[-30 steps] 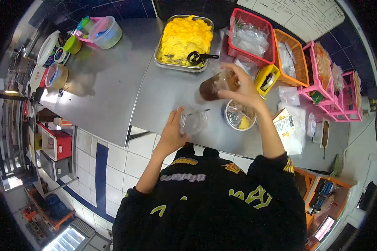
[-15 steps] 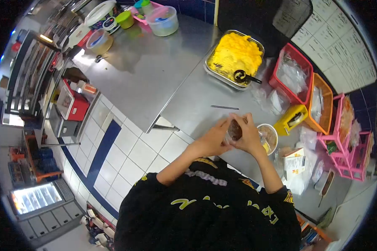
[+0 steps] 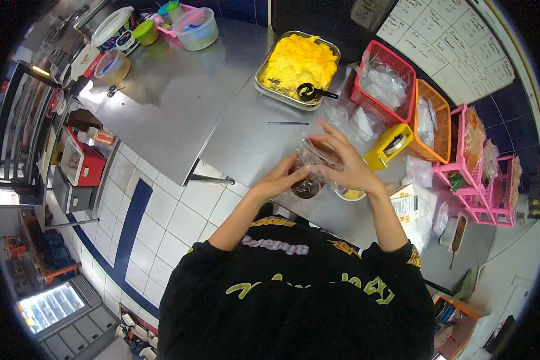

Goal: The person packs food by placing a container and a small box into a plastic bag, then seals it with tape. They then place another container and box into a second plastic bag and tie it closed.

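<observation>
Between my hands is a clear plastic bag [image 3: 311,157] with a dark brown lump [image 3: 306,187] in its lower end. My left hand [image 3: 278,178] grips the bag from the left, its thumb across the plastic above the lump. On the other side my right hand [image 3: 349,168] has its fingers bent around the bag's upper part, with the index finger raised. Partly hidden under my right hand is a white tub [image 3: 350,195] with something yellow in it. A thin dark stick [image 3: 288,123] lies on the steel table beyond my hands.
A metal tray of yellow food [image 3: 300,63] holds a black scoop [image 3: 306,92]. To the right stand a red basket [image 3: 371,99] of plastic bags, an orange basket [image 3: 441,111], a yellow tape dispenser [image 3: 385,147] and a pink rack [image 3: 471,180]. A small box [image 3: 405,205] lies nearer me.
The lump now hangs lower in the bag, with more loose plastic above it. My right hand has shifted up over the tub and lifted its index finger. The whole view has swung slightly.
</observation>
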A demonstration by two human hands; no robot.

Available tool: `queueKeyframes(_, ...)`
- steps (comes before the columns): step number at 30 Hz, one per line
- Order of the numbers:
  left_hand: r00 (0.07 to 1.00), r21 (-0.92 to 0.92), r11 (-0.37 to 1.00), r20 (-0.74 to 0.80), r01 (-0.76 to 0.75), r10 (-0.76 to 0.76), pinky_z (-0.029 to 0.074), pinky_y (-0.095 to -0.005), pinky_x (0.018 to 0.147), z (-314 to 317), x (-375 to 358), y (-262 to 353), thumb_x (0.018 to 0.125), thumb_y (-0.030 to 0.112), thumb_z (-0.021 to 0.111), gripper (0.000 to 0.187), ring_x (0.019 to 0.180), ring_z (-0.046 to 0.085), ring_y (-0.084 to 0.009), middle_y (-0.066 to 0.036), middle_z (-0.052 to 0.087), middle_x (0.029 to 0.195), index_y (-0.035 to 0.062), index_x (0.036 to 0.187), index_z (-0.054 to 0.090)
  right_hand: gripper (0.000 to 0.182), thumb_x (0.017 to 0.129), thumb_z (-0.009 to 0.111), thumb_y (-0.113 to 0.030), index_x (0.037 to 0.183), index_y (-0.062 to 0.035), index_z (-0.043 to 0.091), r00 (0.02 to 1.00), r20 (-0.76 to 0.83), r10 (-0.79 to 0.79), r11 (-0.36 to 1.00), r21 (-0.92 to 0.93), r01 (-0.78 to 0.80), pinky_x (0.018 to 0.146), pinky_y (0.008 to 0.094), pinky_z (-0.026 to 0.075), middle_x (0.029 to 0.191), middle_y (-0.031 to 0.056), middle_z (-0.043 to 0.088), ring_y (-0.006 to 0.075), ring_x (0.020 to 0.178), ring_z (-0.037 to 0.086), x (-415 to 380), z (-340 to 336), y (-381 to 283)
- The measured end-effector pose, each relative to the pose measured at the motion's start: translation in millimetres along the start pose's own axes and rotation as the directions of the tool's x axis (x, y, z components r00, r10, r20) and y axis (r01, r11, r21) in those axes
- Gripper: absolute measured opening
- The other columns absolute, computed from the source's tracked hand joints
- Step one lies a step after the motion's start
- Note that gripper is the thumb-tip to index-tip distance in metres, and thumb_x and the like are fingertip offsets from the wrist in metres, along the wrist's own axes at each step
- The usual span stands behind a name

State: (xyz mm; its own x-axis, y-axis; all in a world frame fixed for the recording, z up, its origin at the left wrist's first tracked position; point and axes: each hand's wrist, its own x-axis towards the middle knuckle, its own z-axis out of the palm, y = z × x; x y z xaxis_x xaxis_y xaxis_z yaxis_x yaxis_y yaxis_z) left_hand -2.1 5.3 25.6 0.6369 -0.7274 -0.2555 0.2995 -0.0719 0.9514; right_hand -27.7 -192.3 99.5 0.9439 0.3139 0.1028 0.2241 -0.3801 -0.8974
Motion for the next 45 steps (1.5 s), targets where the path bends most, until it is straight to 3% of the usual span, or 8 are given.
queueKeyframes(7,0.993,-0.237,0.964,-0.022,-0.118,0.116,0.034,-0.0322,0.097,9,-5,4,0.09,0.037,0.05,0.063,0.114,0.042,-0.0194,-0.013,0.044,0.123,-0.0012,0.134,0.028,0.027,0.073,0.068,-0.011,0.098,-0.0052,0.058,0.955,-0.235,-0.183,0.94,-0.325,0.101,0.093,0.0357,0.038,0.122,0.0154,0.049,0.0283,0.113,0.048,-33,0,-57)
queueKeyframes(10,0.996,-0.002,0.997,0.025,-0.083,0.083,0.035,-0.0323,0.096,1,-16,12,0.09,0.036,0.051,0.064,0.114,0.042,-0.0191,-0.013,0.044,0.124,-0.001,0.135,0.025,0.018,0.073,0.067,-0.007,0.087,-0.0011,0.057,0.949,-0.293,-0.113,0.993,-0.005,0.117,0.083,0.0317,0.042,0.11,0.0141,0.055,0.0214,0.101,0.054,-55,-12,-51)
queueKeyframes(15,0.958,0.167,0.981,0.285,-0.094,0.043,0.031,-0.0326,0.099,3,-35,14,0.085,0.04,0.059,0.076,0.119,0.037,-0.0198,-0.015,0.039,0.131,-0.0028,0.137,0.023,0.024,0.071,0.069,-0.007,0.071,-0.005,0.045,0.986,0.039,0.164,0.984,0.068,-0.167,0.05,0.0196,0.036,0.069,0.0006,0.049,0.0069,0.059,0.044,-78,-54,-65)
queueKeyframes(17,0.896,0.006,0.996,0.437,-0.088,0.076,0.028,-0.0324,0.101,7,-35,2,0.084,0.039,0.059,0.076,0.122,0.034,-0.02,-0.015,0.037,0.132,-0.0037,0.136,0.023,0.025,0.072,0.068,-0.01,0.07,-0.007,0.043,0.944,-0.322,-0.074,0.997,-0.041,0.064,0.045,0.0185,0.031,0.06,-0.0032,0.043,0.0063,0.05,0.038,-75,-68,-35)
queueKeyframes(19,0.8,-0.152,0.987,0.584,-0.06,0.138,0.026,-0.0321,0.103,9,-39,0,0.084,0.039,0.06,0.077,0.124,0.032,-0.0202,-0.015,0.036,0.134,-0.0047,0.136,0.024,0.034,0.073,0.073,-0.026,0.079,-0.0084,0.044,0.956,-0.276,0.101,0.779,0.62,0.096,0.047,0.0202,0.036,0.069,-0.0011,0.044,0.0072,0.057,0.042,-65,-93,-45)
queueKeyframes(28,0.81,-0.152,0.987,0.573,-0.045,0.125,0.02,-0.0351,0.105,9,-57,26,0.081,0.039,0.063,0.09,0.129,0.024,-0.0234,-0.021,0.024,0.14,-0.0116,0.135,0.012,0.024,0.072,0.07,-0.003,0.094,-0.0008,0.061,0.836,0.537,0.113,0.958,0.163,-0.235,0.059,0.0215,0.046,0.085,0.0031,0.062,0.0087,0.072,0.058,-16,-22,-44)
queueKeyframes(37,0.846,-0.141,0.975,0.485,-0.174,0.222,0.016,-0.0348,0.107,-6,-59,14,0.081,0.042,0.061,0.094,0.131,0.019,-0.0229,-0.02,0.018,0.142,-0.0094,0.137,0.007,0.025,0.069,0.062,0.007,0.092,-0.0008,0.058,0.989,0.006,-0.149,0.941,-0.306,0.143,0.058,0.0216,0.045,0.073,0.0044,0.061,0.0093,0.065,0.057,-12,-13,-89)
queueKeyframes(45,0.884,-0.078,0.99,0.447,-0.116,0.139,0.019,-0.0347,0.106,2,-67,15,0.079,0.042,0.064,0.094,0.13,0.021,-0.0227,-0.02,0.02,0.142,-0.0078,0.138,0.009,0.027,0.071,0.058,0.007,0.096,-0.0019,0.054,0.973,0.217,0.081,0.996,-0.063,-0.069,0.061,0.0216,0.046,0.076,0.0025,0.059,0.0072,0.066,0.056,2,-13,-87)
